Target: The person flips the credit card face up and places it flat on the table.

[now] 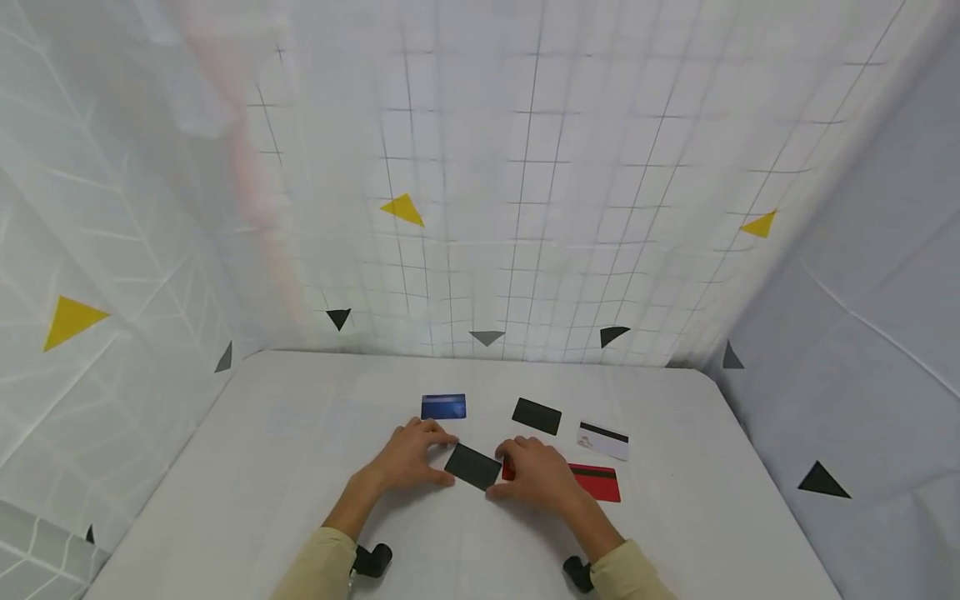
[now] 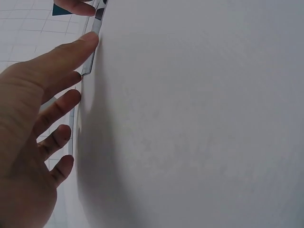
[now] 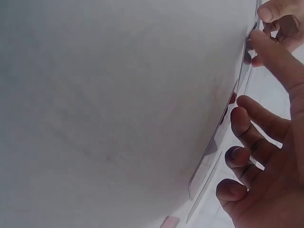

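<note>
A dark plastic card [image 1: 472, 467] sits tilted between the two hands over the white table. My left hand [image 1: 411, 454] holds its left end, index fingertip at the upper corner and thumb at the lower one. At the right end, the index finger and thumb of my right hand [image 1: 536, 473] hold the card in a like way. Beneath the right hand lies a red card with a black stripe [image 1: 597, 482], its middle hidden. In the left wrist view the left hand [image 2: 40, 104] has its other fingers loosely spread. The right hand's [image 3: 266, 142] remaining fingers are bent in the right wrist view.
A blue card [image 1: 443, 407] lies beyond the left hand. Farther right are a black card [image 1: 537, 416] and a white card with a dark stripe [image 1: 603, 441]. White sheeting [image 1: 480, 167] hangs behind and beside the table [image 1: 285, 442], marked with yellow and dark triangles.
</note>
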The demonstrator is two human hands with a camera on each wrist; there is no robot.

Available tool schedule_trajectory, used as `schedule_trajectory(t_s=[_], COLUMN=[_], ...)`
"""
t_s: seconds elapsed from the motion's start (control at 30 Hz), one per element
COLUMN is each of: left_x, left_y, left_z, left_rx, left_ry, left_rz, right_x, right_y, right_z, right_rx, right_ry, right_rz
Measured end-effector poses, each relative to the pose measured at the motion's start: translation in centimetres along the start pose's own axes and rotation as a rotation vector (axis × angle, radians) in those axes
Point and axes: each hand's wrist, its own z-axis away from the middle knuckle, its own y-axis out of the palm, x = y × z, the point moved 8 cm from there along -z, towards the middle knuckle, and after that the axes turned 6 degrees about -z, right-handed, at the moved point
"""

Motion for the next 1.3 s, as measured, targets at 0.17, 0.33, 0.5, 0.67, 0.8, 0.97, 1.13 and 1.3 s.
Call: schedule_trajectory(t_s=[0.17,0.33,0.5,0.67,0.8,0.97,1.13,1.3], left_x=[-0.01,-0.01,-0.23,-0.46,-0.52,-0.46,-0.64,-0.72], left_y=[0.08,-0.04,-0.20,-0.18,-0.14,-0.10,-0.20,-0.32], left_z=[-0.14,-0.21,-0.25,-0.23,-0.19,-0.12,0.01,0.18], left_rx=[-0.005,-0.003,-0.009,-0.009,0.003,0.001,-0.007,-0.003], left_ry=[0.003,0.000,0.010,0.022,0.021,0.022,0.030,0.036], left_rz=[0.000,0.016,0.026,0.017,0.011,0.009,0.029,0.039], right_x=[0.13,0.34,0.30,0.21,0.27,0.33,0.52,0.61], right_y=[0.19,0.25,0.26,0.55,0.61,0.67,0.61,0.60], right_z=[-0.10,-0.27,-0.37,-0.42,-0.40,-0.30,-0.09,0.00], right_rx=[0.002,0.010,0.026,0.041,0.040,0.039,0.037,0.043], right_ry=[0.005,0.007,0.011,0.001,-0.003,0.000,-0.009,-0.011], right_rz=[0.014,0.006,-0.019,-0.033,-0.041,-0.049,-0.073,-0.076])
